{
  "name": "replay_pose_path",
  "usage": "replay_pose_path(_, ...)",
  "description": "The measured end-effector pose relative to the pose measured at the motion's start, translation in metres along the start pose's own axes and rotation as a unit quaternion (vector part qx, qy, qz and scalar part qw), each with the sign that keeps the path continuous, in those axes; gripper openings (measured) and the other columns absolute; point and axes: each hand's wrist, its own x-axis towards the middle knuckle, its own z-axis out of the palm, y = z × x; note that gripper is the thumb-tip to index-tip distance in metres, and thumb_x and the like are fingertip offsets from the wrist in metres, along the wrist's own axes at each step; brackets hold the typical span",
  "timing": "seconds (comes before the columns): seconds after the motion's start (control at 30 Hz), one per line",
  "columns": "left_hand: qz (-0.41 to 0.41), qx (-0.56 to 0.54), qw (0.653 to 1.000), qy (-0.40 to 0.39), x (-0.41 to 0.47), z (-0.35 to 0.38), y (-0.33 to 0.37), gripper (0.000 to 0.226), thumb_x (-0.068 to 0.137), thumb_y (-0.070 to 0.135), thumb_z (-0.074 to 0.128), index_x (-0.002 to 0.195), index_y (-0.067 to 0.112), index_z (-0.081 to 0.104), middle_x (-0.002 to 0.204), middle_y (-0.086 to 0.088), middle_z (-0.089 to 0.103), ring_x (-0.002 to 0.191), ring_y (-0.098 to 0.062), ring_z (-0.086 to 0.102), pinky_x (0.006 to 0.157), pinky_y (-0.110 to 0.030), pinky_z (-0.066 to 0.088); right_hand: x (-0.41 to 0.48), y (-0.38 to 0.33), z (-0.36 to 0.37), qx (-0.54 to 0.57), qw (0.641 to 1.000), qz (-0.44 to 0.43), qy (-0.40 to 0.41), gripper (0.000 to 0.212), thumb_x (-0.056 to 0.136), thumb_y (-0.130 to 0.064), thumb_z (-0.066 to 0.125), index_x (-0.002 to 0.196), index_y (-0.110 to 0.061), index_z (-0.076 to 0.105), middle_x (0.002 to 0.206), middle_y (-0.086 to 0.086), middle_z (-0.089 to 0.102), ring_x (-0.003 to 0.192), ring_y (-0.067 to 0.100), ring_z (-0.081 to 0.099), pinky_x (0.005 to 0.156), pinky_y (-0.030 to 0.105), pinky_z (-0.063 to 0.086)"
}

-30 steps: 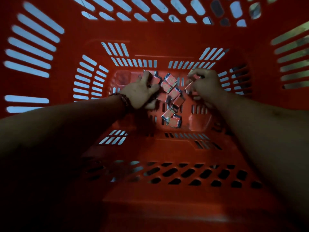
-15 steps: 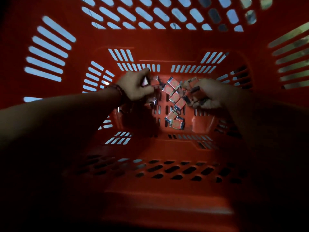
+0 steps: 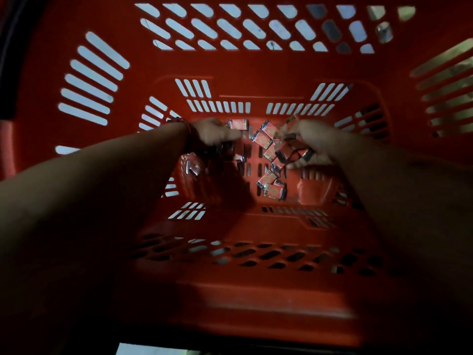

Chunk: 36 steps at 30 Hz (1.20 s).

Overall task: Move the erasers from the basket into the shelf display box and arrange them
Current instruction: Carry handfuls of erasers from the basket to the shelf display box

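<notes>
Erasers (image 3: 271,187): loose on floor of red basket (image 3: 281,67); display box out of view. Our 2 hands reach in. Right hand (image 3: 314,143) curls round several, gathering a batch, we judge. Left hand (image 3: 215,134) blurred, grip unclear.

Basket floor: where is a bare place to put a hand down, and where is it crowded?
Bare: the near right corner of the basket floor, bordered by the right hand, the nearest erasers and the near wall. Crowded: the middle strip between it and the left hand, where erasers lie clustered.
</notes>
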Motion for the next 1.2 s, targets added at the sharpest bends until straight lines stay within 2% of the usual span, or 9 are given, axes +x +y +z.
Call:
replay_pose_path(0.13,-0.006,0.007,1.0,-0.019,-0.001,0.006,0.005,0.038,0.093,0.044,0.064,0.105,0.009,0.073,0.089,-0.004,0.069,0.078,-0.02,0.062,0.076,-0.034,0.053,0.006,0.001,0.007,-0.022,1.0,-0.002,0.005,0.013,0.094,-0.021,0.053,0.093,-0.013,0.064,0.097,0.013,0.066,0.067,0.024,0.067,0.052,0.034,0.056)
replay_pose_path(0.27,0.028,0.061,0.997,0.043,0.003,0.002,0.009,0.025,0.089,0.038,0.07,0.079,0.016,0.076,0.089,0.003,0.075,0.08,-0.015,0.066,0.072,-0.026,0.052,0.012,0.0,0.013,-0.041,0.998,-0.015,0.042,0.017,0.095,-0.013,0.053,0.104,-0.008,0.067,0.103,0.022,0.069,0.067,0.028,0.067,0.043,0.029,0.052)
replay_pose_path(0.43,0.031,0.081,0.995,0.044,0.005,0.004,0.006,0.025,0.084,0.038,0.078,0.1,0.019,0.075,0.114,0.012,0.067,0.091,-0.01,0.067,0.063,-0.014,0.048,0.016,0.0,0.012,-0.04,0.998,-0.02,0.054,0.015,0.093,-0.012,0.054,0.1,-0.01,0.067,0.11,0.02,0.066,0.075,0.027,0.064,0.042,0.026,0.047)
replay_pose_path(0.5,0.045,0.088,0.994,0.047,0.004,0.005,0.007,0.02,0.086,0.035,0.077,0.098,0.02,0.072,0.113,0.011,0.065,0.089,-0.01,0.065,0.064,-0.014,0.046,0.017,0.0,0.013,-0.065,0.996,-0.019,0.064,0.019,0.089,-0.011,0.058,0.107,-0.008,0.065,0.12,0.021,0.06,0.087,0.032,0.063,0.041,0.026,0.045)
replay_pose_path(0.57,0.067,0.116,0.989,0.059,0.0,0.003,0.012,0.016,0.088,0.029,0.074,0.101,0.019,0.072,0.101,0.009,0.066,0.084,-0.01,0.063,0.068,-0.017,0.044,0.02,0.001,0.014,-0.069,0.995,-0.021,0.069,0.031,0.085,-0.008,0.059,0.115,-0.005,0.06,0.123,0.024,0.059,0.077,0.03,0.061,0.037,0.023,0.037)
replay_pose_path(0.67,0.087,0.169,0.978,0.085,-0.014,-0.004,0.019,0.005,0.088,0.022,0.072,0.084,0.023,0.069,0.074,0.014,0.061,0.074,-0.011,0.059,0.07,-0.023,0.045,0.01,-0.004,0.018,-0.054,0.995,-0.047,0.072,0.024,0.084,-0.004,0.052,0.107,-0.005,0.061,0.108,0.018,0.063,0.056,0.019,0.052,0.035,0.019,0.03)
replay_pose_path(0.8,0.117,0.242,0.959,0.09,-0.044,-0.016,0.035,0.009,0.086,0.026,0.073,0.081,0.021,0.068,0.074,0.007,0.064,0.079,-0.017,0.062,0.072,-0.024,0.042,-0.02,-0.015,0.021,-0.074,0.992,-0.072,0.072,0.021,0.063,0.002,0.044,0.073,-0.011,0.056,0.075,0.006,0.05,0.049,0.016,0.038,0.039,0.015,0.026)
replay_pose_path(1.03,0.173,0.236,0.935,0.202,-0.141,-0.04,0.088,0.021,0.08,0.031,0.08,0.084,0.013,0.072,0.071,0.001,0.067,0.065,-0.011,0.059,0.061,-0.022,0.041,-0.117,-0.04,0.002,-0.073,0.98,-0.175,0.059,0.02,0.061,0.002,0.035,0.059,-0.013,0.048,0.076,0.013,0.056,0.051,0.016,0.03,0.046,0.014,0.026)
replay_pose_path(1.2,0.25,0.241,0.901,0.26,-0.231,-0.036,0.147,0.026,0.077,0.033,0.084,0.076,0.012,0.067,0.064,0.004,0.064,0.06,-0.009,0.056,0.056,-0.021,0.038,-0.228,-0.041,-0.023,-0.057,0.946,-0.303,0.099,0.011,0.066,0.0,0.043,0.061,-0.009,0.045,0.078,0.02,0.053,0.035,0.009,0.042,0.034,0.013,0.021)
